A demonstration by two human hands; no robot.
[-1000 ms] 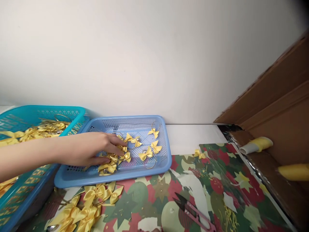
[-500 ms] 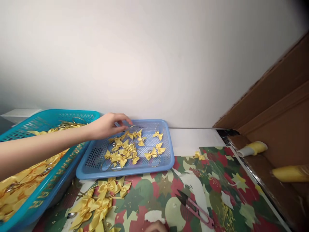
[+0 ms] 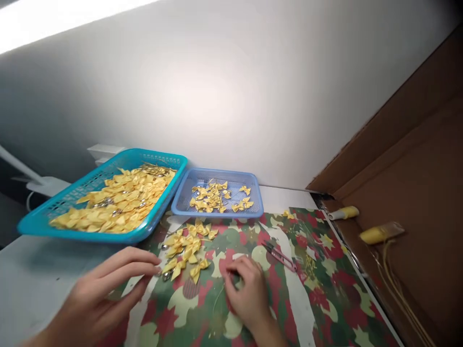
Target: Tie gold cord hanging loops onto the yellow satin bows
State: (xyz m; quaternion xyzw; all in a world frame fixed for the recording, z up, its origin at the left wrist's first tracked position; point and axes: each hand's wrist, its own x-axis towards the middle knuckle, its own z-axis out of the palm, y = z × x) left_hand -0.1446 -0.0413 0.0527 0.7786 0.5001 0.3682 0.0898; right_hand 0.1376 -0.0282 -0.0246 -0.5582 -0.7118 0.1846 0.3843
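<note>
At lower left, my left hand (image 3: 104, 289) looks to be at the pick-up step, loosely curled beside the yellow bows (image 3: 190, 246) near lower centre. My right hand (image 3: 249, 289) nearly pinches; I can't tell what either grips. Lifting one bow calls for a light pinch.

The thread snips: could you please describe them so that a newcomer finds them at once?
On the camouflage-like patterned sheet, look just beyond the right hand, to its right. The thread snips lie slantwise there. Their pink handle and dark blades differ from the yellow bows.
</note>
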